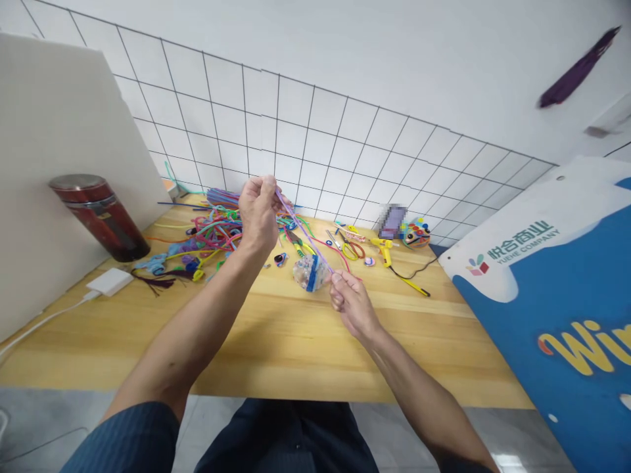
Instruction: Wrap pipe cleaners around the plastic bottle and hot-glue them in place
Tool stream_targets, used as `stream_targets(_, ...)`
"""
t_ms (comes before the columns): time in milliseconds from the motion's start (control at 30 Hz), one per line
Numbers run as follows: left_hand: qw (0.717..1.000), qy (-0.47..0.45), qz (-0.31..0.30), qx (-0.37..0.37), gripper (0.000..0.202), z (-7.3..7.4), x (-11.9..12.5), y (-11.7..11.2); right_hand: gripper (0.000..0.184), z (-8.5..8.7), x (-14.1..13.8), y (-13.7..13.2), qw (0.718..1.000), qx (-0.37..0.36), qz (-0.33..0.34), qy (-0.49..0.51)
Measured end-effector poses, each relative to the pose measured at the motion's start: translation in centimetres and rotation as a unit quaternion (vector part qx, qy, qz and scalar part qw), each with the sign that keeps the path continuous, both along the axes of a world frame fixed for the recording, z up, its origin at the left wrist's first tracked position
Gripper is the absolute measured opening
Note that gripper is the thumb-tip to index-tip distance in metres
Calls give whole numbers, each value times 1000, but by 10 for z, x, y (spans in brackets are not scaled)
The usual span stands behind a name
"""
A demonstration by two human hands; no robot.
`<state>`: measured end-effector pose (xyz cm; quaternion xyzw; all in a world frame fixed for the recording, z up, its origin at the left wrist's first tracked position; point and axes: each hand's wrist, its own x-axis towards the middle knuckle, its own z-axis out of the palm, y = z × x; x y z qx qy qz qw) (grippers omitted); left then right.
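A purple pipe cleaner (306, 228) stretches slantwise between my two hands above the table. My left hand (259, 207), higher and farther back, pinches its upper end. Closed fingers of my right hand (351, 299) grip the lower end, nearer to me. Below the strand sits a clear, roundish bundle with a blue band (310, 273), just left of my right hand. Behind my left wrist lies a tangled heap of colourful pipe cleaners (219, 226). Green-handled pliers (297, 244) and a small dark bead-like piece (280, 259) rest between my hands.
On the wooden table (276, 355) stand a red thermos (101, 217) and a white charger box (109, 282) at left. Scissors (351, 248), a yellow glue gun (384, 251), a phone (392, 222) and a colourful ball-like figure (415, 232) are at right. A blue sign board (552, 289) borders the right side.
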<state>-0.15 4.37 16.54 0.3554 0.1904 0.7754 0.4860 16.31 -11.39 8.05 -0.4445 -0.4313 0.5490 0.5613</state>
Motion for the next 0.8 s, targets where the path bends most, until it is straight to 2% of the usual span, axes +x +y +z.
stream_targets(67, 1000, 4, 10, 6, 29, 3, 7, 2, 49, -2, -3, -4, 999, -7, -13, 45)
stream_targets(133, 1000, 27, -11, 2, 36, 5, 15, 7, 47, -3, -4, -6, 996, -24, -10, 87)
stream_targets(200, 993, 90, -78, -22, 43, 5, 21, 10, 40, -2, -1, -5, 991, -19, -5, 129)
stream_targets(267, 970, 185, -151, -53, 47, 1, 23, 9, 33, 1, 7, -2, 986, 7, -9, 167)
stream_targets(300, 956, 231, -169, -60, 49, -2, 23, 6, 29, 4, 12, 0, 983, 22, -16, 182)
stream_targets(333, 946, 271, -167, -60, 49, -6, 22, 0, 26, 6, 17, 3, 981, 33, -23, 191)
stream_targets(433, 909, 403, -102, -2, 40, -22, 21, -31, 18, 11, 31, 9, 978, 54, -48, 196)
stream_targets(567, 819, 536, -181, 95, 31, -49, 32, -80, 18, 4, 38, 13, 975, 76, -71, 198)
stream_targets(633, 789, 569, -192, 131, 23, -62, 42, -96, 20, -3, 37, 14, 975, 73, -63, 201)
stream_targets(700, 780, 579, -194, 138, 18, -70, 51, -102, 22, -8, 35, 12, 977, 62, -54, 197)
stream_targets(800, 785, 559, -235, 127, 22, -77, 60, -101, 27, -13, 36, 10, 979, 61, -70, 182)
